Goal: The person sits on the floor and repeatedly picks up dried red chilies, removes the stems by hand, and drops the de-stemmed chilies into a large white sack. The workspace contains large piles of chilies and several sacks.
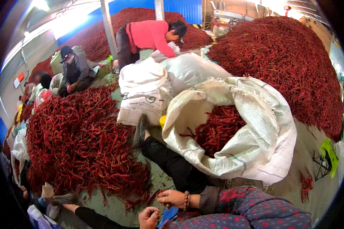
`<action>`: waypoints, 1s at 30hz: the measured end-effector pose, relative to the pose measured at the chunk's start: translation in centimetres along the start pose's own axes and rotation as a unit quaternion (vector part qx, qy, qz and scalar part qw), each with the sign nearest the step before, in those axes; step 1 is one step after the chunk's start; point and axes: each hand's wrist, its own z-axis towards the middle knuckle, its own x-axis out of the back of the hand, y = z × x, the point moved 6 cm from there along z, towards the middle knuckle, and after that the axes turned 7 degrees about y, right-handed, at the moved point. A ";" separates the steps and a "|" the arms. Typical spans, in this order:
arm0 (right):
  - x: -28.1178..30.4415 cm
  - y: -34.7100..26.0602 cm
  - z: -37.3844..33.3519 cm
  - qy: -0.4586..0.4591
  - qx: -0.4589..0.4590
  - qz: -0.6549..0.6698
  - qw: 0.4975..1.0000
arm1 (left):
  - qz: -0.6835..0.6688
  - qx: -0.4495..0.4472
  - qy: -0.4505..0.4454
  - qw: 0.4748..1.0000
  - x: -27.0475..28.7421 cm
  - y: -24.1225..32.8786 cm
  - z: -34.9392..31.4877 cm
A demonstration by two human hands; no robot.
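My right hand (173,199), with a beaded bracelet at the wrist, is closed at the lower middle. A thin dark red dried chili (155,195) shows at its fingertips. Just below and to the left, my left hand (149,217) is curled, thumb against the fingers; whatever it may hold is hidden. Beyond both hands spreads a pile of dried red chilies (84,145). To the right of my outstretched leg stands a large white woven sack (263,152), its mouth wide and rolled back, with dried chilies (221,129) inside.
White sacks (145,91) stand farther back, where a person in a red top (149,36) bends over. Another person (75,72) sits at the left behind the pile. A tall chili heap (275,61) rises at right. A bright green bag (328,154) is at the right edge.
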 end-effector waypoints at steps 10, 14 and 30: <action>-2.2 -6.8 -1.5 0.041 0.262 -0.475 0.839 | 0.249 -0.170 0.099 0.948 2.4 2.2 2.0; -6.8 -5.6 -1.9 -0.081 0.346 -0.605 0.713 | 0.275 -0.182 0.147 0.932 2.4 3.2 0.3; 0.2 -4.9 -2.5 -0.005 0.166 -0.514 0.841 | 0.701 0.211 0.393 0.557 29.9 7.3 -24.1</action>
